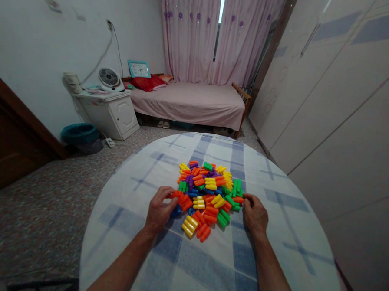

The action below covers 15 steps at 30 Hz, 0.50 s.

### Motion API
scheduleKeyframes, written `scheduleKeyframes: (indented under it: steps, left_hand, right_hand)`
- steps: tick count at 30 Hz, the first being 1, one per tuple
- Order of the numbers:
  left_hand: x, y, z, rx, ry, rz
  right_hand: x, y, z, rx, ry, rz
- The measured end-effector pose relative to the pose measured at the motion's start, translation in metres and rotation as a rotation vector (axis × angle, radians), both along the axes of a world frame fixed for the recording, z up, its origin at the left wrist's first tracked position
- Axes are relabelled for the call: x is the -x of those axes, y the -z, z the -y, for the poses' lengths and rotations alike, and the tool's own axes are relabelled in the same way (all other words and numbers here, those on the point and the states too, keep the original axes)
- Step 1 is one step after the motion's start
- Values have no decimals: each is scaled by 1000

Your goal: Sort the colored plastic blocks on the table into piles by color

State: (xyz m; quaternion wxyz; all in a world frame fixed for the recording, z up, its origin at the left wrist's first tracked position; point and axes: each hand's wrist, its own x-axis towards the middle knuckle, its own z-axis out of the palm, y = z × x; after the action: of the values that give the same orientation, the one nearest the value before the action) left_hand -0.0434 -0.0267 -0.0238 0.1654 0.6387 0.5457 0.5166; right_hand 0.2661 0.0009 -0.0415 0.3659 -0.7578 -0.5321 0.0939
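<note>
A heap of plastic building blocks [208, 181], shaped like short joined tubes in orange, yellow, green, blue and purple, lies on the round table. At the heap's left edge, my left hand [160, 206] pinches an orange building block [178, 194] between thumb and fingers. A blue block [176, 211] lies just under those fingers. My right hand [255, 214] is at the right edge, its fingers curled, with the tips on the end of another orange block [238, 200] beside green blocks [236, 187]. Nearest me in the heap are a yellow block [189, 226] and orange blocks [203, 232].
A blue-and-white checked cloth [207, 268] covers the table. Beyond it stands a bed [190, 102] before pink curtains [192, 37]. To the left are a white cabinet [118, 115] with a fan [109, 78] and a teal bin [79, 133]. A wardrobe [330, 105] lines the right.
</note>
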Motion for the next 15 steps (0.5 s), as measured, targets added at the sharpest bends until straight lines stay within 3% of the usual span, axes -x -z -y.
scheduleKeyframes:
  steps: [4, 8, 11, 15]
  left_hand:
    - [34, 6, -14, 82, -295, 279]
    - [64, 16, -26, 108, -454, 484]
    - [73, 20, -31, 105, -471, 510]
    - [72, 23, -32, 185, -495, 332]
  right_hand:
    - [0, -1, 0, 17, 12, 1]
    - [1, -2, 1, 15, 10, -3]
    - [1, -2, 1, 12, 10, -1]
    - [1, -3, 1, 8, 3, 6]
